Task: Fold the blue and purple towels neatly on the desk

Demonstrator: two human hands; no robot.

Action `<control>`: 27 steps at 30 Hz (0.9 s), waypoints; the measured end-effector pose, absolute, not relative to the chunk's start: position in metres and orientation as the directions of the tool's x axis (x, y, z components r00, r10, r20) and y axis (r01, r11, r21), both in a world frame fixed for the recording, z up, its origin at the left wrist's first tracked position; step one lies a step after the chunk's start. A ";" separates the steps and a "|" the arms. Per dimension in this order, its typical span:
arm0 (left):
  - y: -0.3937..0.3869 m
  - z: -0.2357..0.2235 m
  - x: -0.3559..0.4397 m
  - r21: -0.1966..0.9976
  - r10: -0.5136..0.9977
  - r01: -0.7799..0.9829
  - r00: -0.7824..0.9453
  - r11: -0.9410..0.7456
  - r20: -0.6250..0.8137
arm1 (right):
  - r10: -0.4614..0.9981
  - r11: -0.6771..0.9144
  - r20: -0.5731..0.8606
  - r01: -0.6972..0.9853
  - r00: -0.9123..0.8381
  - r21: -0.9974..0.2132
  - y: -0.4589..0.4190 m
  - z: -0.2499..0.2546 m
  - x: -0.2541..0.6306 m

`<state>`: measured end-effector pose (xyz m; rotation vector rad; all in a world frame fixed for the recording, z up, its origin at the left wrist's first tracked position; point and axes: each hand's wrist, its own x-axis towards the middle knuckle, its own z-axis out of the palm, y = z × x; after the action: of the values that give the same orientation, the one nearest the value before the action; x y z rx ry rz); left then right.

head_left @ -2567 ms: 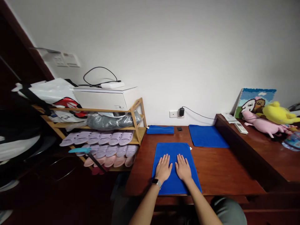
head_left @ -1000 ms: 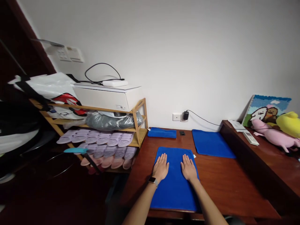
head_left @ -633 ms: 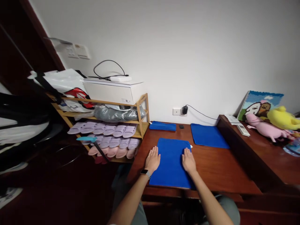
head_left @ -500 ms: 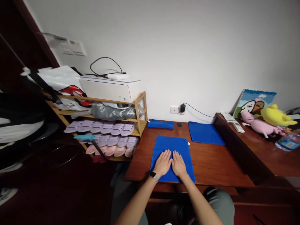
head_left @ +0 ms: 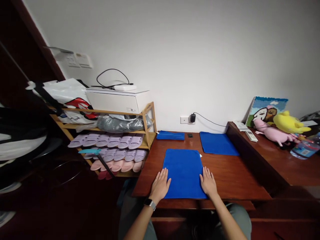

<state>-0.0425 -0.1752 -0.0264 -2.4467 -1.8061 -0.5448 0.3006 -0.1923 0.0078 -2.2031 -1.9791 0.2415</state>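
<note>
A blue cloth (head_left: 183, 171) lies spread flat on the dark wooden table (head_left: 230, 176) in front of me. My left hand (head_left: 160, 186), with a watch on its wrist, rests flat and open at the cloth's lower left edge. My right hand (head_left: 207, 182) lies flat and open at its lower right edge. Neither hand holds anything. A second blue cloth (head_left: 217, 143) lies flat further back on the right. A folded blue cloth (head_left: 170, 135) sits by the wall.
A wooden rack (head_left: 148, 128) with several slippers (head_left: 117, 148) stands left of the table, a white box (head_left: 117, 99) on top. A raised ledge (head_left: 282, 156) on the right carries plush toys (head_left: 282, 130), a remote (head_left: 250, 135) and a picture (head_left: 267, 110). A charger (head_left: 193, 118) is plugged in the wall.
My hands were side by side on the middle of the cloth half a second ago; they have slid apart to its left and right lower edges. The view has shifted slightly.
</note>
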 end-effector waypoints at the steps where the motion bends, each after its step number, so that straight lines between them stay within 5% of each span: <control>1: -0.173 -0.025 -0.041 0.169 0.916 0.935 0.249 -0.312 0.315 | 0.995 -0.090 0.021 0.965 0.098 -0.245 -0.193 0.010 0.294; 9: -0.141 0.001 0.043 0.159 0.866 0.874 0.402 -0.460 0.299 | 0.987 0.149 0.103 0.941 -0.123 -0.305 -0.167 0.033 0.209; 21: -0.156 -0.029 -0.049 0.168 0.908 0.936 0.239 -0.310 0.343 | 1.000 -0.025 -0.020 0.967 0.021 -0.255 -0.184 0.004 0.277; 27: -0.143 -0.018 -0.029 0.160 0.878 0.915 0.288 -0.370 0.382 | 0.995 0.009 0.096 0.960 0.018 -0.280 -0.170 0.004 0.269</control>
<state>-0.0290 -0.1433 -0.0178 -2.4481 -1.7101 -0.6328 0.2686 -0.1699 0.0038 -2.0305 -2.0213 0.1894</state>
